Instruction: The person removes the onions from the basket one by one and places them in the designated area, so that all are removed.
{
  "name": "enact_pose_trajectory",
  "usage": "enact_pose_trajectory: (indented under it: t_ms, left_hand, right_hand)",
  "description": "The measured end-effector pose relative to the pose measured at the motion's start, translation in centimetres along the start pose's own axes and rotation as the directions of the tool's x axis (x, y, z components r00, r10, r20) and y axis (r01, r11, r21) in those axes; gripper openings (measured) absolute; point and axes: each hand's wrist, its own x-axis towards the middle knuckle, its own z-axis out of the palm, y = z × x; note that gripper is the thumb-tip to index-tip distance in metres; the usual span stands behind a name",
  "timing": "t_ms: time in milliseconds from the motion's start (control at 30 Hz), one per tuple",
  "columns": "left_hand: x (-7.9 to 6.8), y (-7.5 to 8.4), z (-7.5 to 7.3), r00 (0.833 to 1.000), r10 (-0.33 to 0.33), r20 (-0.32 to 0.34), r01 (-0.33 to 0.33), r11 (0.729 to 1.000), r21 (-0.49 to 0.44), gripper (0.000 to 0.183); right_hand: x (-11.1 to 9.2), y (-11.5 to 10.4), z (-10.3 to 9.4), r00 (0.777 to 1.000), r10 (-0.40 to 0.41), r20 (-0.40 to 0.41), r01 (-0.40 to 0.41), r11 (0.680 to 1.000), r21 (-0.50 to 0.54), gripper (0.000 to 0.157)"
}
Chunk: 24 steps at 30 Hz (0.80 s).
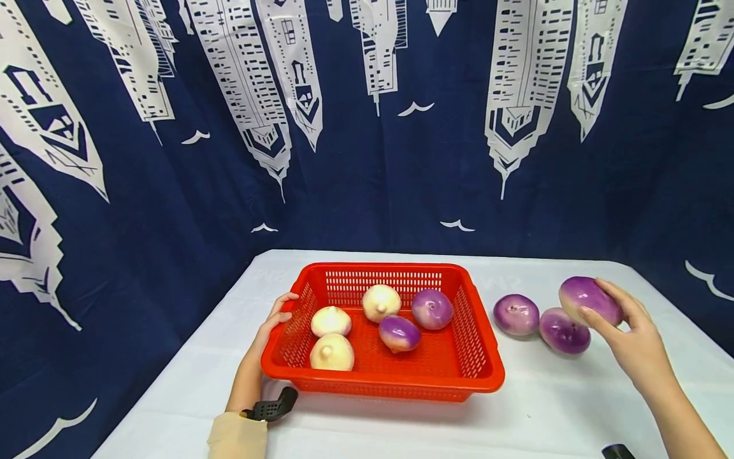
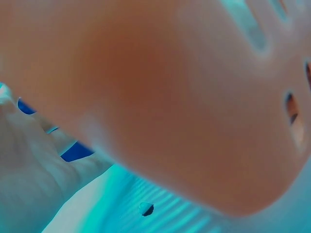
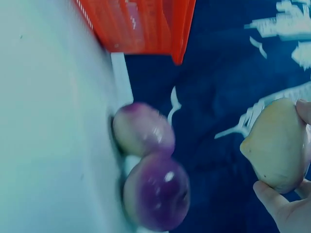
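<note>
Head cam first: white table (image 1: pixel 550 408), navy backdrop (image 1: pixel 390 172) with upside-down white skyscrapers. There are some faint marks near the table's far edge, too washed out to read. A red slotted basket (image 1: pixel 395 382) sits up toward that edge with five turnip-looking things inside: three pale-side-up ones (image 1: pixel 381 303) and two purple-side-up ones (image 1: pixel 432 310). The left hand (image 1: pixel 269 328) has its fingers on the basket's left rim; can't tell if it's really gripping. Between the basket and the table's right edge lie two loose turnips (image 1: pixel 564 333), right beside each other. The right hand (image 1: pixel 636 344) pinches another, the held turnip (image 1: pixel 587 298), above the table's right side, purple face showing.

Left wrist cam: mostly a blurry basket corner from outside, palm alongside, fingertips hidden.

Right wrist cam: here you get the held turnip's pale, pointy side, thumb and fingers around it, well apart from the loose pair.
</note>
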Motion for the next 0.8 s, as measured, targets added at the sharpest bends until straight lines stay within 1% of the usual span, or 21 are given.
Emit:
enact_pose_trajectory:
  t_ms: [67, 100, 167, 233, 267, 300, 333, 400, 433, 467, 500, 533, 567, 600, 633, 667, 700, 733, 767, 800]
  left_hand:
    - [-0.2, 1.1, 1.1, 1.0, 0.009, 0.016, -0.009, 1.0, -0.007, 0.04]
    - [-0.3, 2.0, 2.1, 1.0, -0.016, -0.012, 0.016, 1.0, 0.015, 0.037]
    - [-0.1, 2.8, 3.0, 0.999, -0.004, -0.031, 0.005, 0.999, 0.043, 0.04]
    - [-0.1, 3.1, 3.4, 0.998, -0.007, -0.059, 0.011, 0.998, 0.061, 0.048]
    - [0.0, 2.8, 3.1, 0.998, -0.006, -0.066, 0.01, 0.998, 0.063, 0.045]
    - [-0.1, 2.4, 2.6, 0.998, -0.02, -0.068, 0.025, 0.998, 0.062, 0.04]
    - [-0.3, 2.2, 2.5, 0.998, -0.022, -0.059, 0.024, 0.999, 0.042, 0.038]
    - [-0.1, -0.5, -0.4, 1.0, 0.03, -0.001, -0.03, 1.0, -0.009, 0.04]
    - [0.0, -1.9, -1.9, 0.998, 0.064, 0.023, -0.063, 0.997, -0.036, 0.042]
    - [0.1, -2.9, -3.1, 0.995, 0.081, 0.055, -0.077, 0.995, -0.061, 0.044]
    - [0.1, -3.3, -3.6, 0.993, 0.089, 0.071, -0.084, 0.993, -0.079, 0.045]
    - [0.3, -3.4, -3.7, 0.992, 0.105, 0.071, -0.1, 0.992, -0.075, 0.044]
    - [0.3, -3.6, -4.1, 0.993, 0.093, 0.069, -0.089, 0.994, -0.058, 0.046]
    - [0.3, -2.6, -2.9, 0.996, 0.071, 0.045, -0.07, 0.997, -0.038, 0.046]
    - [0.2, -1.3, -1.4, 0.999, 0.045, 0.01, -0.045, 0.999, -0.005, 0.043]
    - [0.1, 0.2, 0.1, 1.0, 0.004, -0.017, -0.003, 1.0, 0.019, 0.039]
    - [-0.1, 1.5, 1.6, 0.998, -0.037, -0.054, 0.039, 0.998, 0.043, 0.036]
    - [-0.2, 2.5, 2.7, 0.994, -0.072, -0.077, 0.077, 0.995, 0.062, 0.034]
    - [-0.3, 3.4, 3.7, 0.989, -0.108, -0.102, 0.115, 0.991, 0.066, 0.035]
    - [-0.3, 4.0, 4.6, 0.985, -0.112, -0.128, 0.122, 0.99, 0.07, 0.04]
  right_hand:
    - [0.1, 0.8, -0.2, 0.999, 0.025, -0.019, -0.026, 0.999, -0.02, 0.061]
    - [0.1, 1.2, -0.3, 0.999, 0.041, -0.025, -0.042, 0.999, -0.021, 0.062]
    - [0.3, 2.0, -0.4, 0.997, 0.062, -0.036, -0.062, 0.998, -0.016, 0.062]
    - [0.6, 2.8, -0.4, 0.995, 0.084, -0.053, -0.085, 0.996, -0.03, 0.063]
    - [0.6, 3.3, -0.4, 0.995, 0.087, -0.057, -0.088, 0.996, -0.023, 0.063]
    - [0.7, 3.7, -0.5, 0.994, 0.091, -0.061, -0.093, 0.995, -0.025, 0.064]
    - [0.8, 4.1, -0.5, 0.993, 0.094, -0.066, -0.096, 0.995, -0.025, 0.064]
    - [0.8, 4.8, -0.6, 0.991, 0.112, -0.079, -0.115, 0.993, -0.028, 0.064]
    - [0.9, 5.2, -0.6, 0.989, 0.121, -0.085, -0.124, 0.992, -0.029, 0.064]
    - [0.9, 5.5, -0.6, 0.99, 0.118, -0.08, -0.119, 0.993, -0.001, 0.064]
    - [0.9, 5.9, -0.6, 0.989, 0.123, -0.086, -0.123, 0.992, 0.003, 0.064]
    - [0.9, 6.2, -0.6, 0.988, 0.125, -0.092, -0.125, 0.992, 0.008, 0.064]
    - [1.0, 6.6, -0.6, 0.987, 0.129, -0.097, -0.128, 0.992, 0.011, 0.064]
    - [1.1, 6.9, -0.5, 0.986, 0.13, -0.102, -0.129, 0.992, 0.015, 0.064]
    - [1.1, 7.3, -0.5, 0.985, 0.134, -0.106, -0.132, 0.991, 0.019, 0.064]
    - [1.2, 7.7, -0.4, 0.984, 0.141, -0.108, -0.139, 0.99, 0.026, 0.064]
    - [1.3, 8.1, -0.4, 0.983, 0.148, -0.11, -0.145, 0.989, 0.032, 0.065]
    - [1.4, 8.5, -0.3, 0.98, 0.162, -0.112, -0.158, 0.987, 0.038, 0.065]
    - [1.5, 8.8, -0.3, 0.978, 0.176, -0.115, -0.172, 0.984, 0.043, 0.065]
    - [1.5, 9.2, -0.2, 0.975, 0.19, -0.115, -0.186, 0.981, 0.049, 0.066]
